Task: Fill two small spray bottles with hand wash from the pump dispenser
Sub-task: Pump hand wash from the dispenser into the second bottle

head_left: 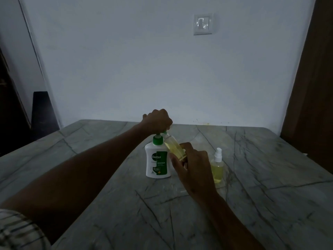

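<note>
The left hand [158, 121] is curling over the green pump head of the white Dettol hand-wash dispenser [158, 159] on the grey veined marble table [252, 195], while the right hand [192, 168] is gripping a tilted clear uncapped bottle [173, 146] of yellow liquid at its spout, beside a capped yellow-filled spray bottle [217, 166].

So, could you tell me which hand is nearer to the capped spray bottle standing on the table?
Right. The right hand, holding the tilted uncapped bottle, is just beside the capped spray bottle; the left hand is farther off, atop the pump dispenser.
</note>
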`<act>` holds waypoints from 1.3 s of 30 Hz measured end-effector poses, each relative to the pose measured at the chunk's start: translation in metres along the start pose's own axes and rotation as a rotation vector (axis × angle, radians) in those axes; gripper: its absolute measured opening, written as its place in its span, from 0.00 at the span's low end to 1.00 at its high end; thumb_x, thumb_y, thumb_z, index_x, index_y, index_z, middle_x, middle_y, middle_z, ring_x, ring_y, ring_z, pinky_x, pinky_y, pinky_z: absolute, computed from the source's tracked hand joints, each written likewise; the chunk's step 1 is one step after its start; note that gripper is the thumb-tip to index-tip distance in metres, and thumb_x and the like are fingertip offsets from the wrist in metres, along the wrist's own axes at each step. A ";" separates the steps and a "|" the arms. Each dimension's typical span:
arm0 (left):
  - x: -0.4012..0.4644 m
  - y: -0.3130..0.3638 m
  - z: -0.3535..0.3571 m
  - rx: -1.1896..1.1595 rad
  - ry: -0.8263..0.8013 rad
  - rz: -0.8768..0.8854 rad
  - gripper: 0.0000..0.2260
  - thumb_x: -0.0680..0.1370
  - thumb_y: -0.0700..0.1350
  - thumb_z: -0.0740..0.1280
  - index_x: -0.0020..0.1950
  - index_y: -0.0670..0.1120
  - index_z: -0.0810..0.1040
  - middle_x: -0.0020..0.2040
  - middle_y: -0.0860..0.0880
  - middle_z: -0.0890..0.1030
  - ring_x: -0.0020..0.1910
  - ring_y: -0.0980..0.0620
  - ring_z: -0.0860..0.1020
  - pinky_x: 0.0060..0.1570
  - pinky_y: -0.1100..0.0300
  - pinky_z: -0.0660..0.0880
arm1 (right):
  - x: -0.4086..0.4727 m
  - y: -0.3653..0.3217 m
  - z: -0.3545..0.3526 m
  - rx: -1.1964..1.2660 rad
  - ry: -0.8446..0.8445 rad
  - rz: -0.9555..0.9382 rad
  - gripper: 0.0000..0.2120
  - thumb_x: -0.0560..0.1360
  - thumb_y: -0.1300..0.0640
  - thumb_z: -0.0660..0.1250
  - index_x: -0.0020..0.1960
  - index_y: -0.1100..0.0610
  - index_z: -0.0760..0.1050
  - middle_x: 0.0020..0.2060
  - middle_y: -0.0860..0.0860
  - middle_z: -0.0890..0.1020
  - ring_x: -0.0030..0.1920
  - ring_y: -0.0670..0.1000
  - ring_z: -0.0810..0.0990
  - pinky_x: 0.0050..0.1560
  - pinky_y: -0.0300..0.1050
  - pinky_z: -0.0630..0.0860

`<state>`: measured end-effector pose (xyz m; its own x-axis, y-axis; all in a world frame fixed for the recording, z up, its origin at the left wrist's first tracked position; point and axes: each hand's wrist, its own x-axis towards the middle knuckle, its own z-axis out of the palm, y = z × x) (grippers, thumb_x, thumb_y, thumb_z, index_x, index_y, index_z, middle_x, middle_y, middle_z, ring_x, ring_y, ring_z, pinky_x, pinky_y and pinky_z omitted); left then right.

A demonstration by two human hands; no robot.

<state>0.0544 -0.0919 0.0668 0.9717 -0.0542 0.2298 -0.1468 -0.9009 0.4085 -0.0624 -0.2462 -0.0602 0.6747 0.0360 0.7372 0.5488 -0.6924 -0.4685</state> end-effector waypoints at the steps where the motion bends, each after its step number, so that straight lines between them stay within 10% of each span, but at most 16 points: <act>1: 0.000 0.001 0.000 -0.008 0.002 -0.005 0.08 0.72 0.47 0.70 0.47 0.44 0.84 0.46 0.47 0.87 0.49 0.46 0.85 0.64 0.40 0.76 | 0.000 -0.001 -0.001 -0.006 0.001 -0.003 0.28 0.77 0.27 0.49 0.58 0.48 0.72 0.35 0.43 0.78 0.37 0.45 0.78 0.51 0.52 0.77; 39: 0.001 0.002 0.001 -0.094 -0.052 -0.053 0.18 0.60 0.51 0.67 0.46 0.45 0.84 0.44 0.47 0.87 0.48 0.45 0.85 0.62 0.41 0.78 | -0.004 0.003 0.000 -0.043 -0.020 0.001 0.22 0.78 0.29 0.51 0.55 0.45 0.70 0.38 0.43 0.77 0.40 0.46 0.76 0.49 0.49 0.75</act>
<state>0.0549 -0.0943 0.0670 0.9865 -0.0323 0.1607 -0.1096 -0.8590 0.5001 -0.0635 -0.2482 -0.0640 0.6850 0.0495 0.7269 0.5268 -0.7229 -0.4471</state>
